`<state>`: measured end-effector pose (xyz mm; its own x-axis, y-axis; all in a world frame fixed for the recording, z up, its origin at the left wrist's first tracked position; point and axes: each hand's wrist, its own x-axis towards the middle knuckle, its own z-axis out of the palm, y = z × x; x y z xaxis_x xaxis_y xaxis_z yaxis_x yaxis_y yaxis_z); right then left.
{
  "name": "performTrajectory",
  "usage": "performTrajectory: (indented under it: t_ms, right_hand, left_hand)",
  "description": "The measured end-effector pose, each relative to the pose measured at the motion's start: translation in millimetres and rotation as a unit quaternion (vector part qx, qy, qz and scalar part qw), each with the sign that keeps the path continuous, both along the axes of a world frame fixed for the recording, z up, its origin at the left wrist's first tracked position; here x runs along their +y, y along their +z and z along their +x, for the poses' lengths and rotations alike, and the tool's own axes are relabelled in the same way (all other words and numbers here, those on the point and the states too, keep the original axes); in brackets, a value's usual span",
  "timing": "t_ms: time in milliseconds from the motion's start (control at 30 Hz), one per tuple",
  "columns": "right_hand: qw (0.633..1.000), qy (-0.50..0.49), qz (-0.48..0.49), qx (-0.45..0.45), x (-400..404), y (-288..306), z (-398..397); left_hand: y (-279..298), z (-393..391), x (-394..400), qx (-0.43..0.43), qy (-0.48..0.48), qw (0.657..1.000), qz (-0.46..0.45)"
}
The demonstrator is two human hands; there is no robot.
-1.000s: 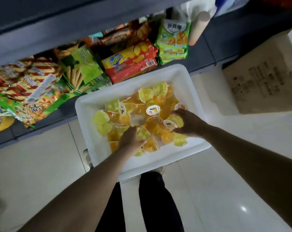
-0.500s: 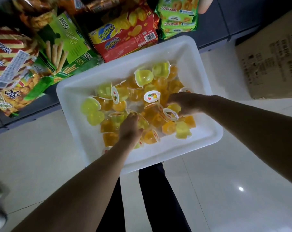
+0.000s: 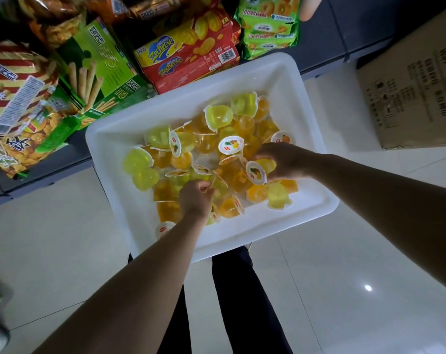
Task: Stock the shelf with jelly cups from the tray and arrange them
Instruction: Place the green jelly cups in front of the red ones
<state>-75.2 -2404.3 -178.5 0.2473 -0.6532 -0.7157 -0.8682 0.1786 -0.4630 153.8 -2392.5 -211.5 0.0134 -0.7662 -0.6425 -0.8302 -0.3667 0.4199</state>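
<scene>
Chg vs 0.5 s ago: both hands in roughly same spots over tray, pile barely disturbed; view a bit closer in. Near: dark trouser legs (image 3: pixel 232 302) at 6 o'clock on pale glossy floor tile (image 3: pixel 319 290), open floor at 3, 5, 7 and 9 o'clock. Left hand (image 3: pixel 195 198) at 6 o'clock side of pile, knuckles up, fingers curled down among cups; what it holds – cannot tell, fingertips hidden. Right hand (image 3: pixel 280 160) at 3 o'clock side, fingers curled round a yellow cup (image 3: pixel 259 171), its white fruit-print lid turned toward cam. White tray (image 3: pixel 273 226): rectangular, raised rim, sits on floor ahead of legs. Jelly cups (image 3: pixel 206 149): loose heap in tray centre, clear yellow-green and orange, some on their sides, white foil lids; bare tray floor along 5 o'clock edge and 12 o'clock corner. Far: tray's 11–12 o'clock rim abuts dark bottom shelf (image 3: pixel 357 29); on it a red Zecheese box (image 3: pixel 186 57), green biscuit-stick boxes (image 3: pixel 99 62), green cracker pack (image 3: pixel 267 21). Cardboard carton (image 3: pixel 416 85) at 2 o'clock, apart from tray.
</scene>
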Motion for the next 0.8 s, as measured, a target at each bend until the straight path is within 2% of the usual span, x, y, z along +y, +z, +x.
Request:
performTrajectory:
  t_ms: [133,333,467,800]
  right_hand:
    - [0.999,-0.03,-0.008,-0.011,1.1,3.1,-0.1]
    - [0.997,-0.068,-0.007,-0.03,4.9,8.0,-1.5]
    - [0.993,-0.106,-0.014,-0.05,6.9,12.9,-1.4]
    - [0.98,-0.181,-0.019,-0.077,2.7,41.5,4.3]
  left_hand:
    - [1.1,-9.5,8.2,0.003,0.043,0.999,-0.01]
    - [-5.9,-25.1,20.4,0.025,0.186,0.982,-0.014]
    - [-7.4,-30.5,20.6,0.037,0.244,0.969,-0.018]
    - [23.3,-16.6,19.4,0.09,0.258,0.961,-0.04]
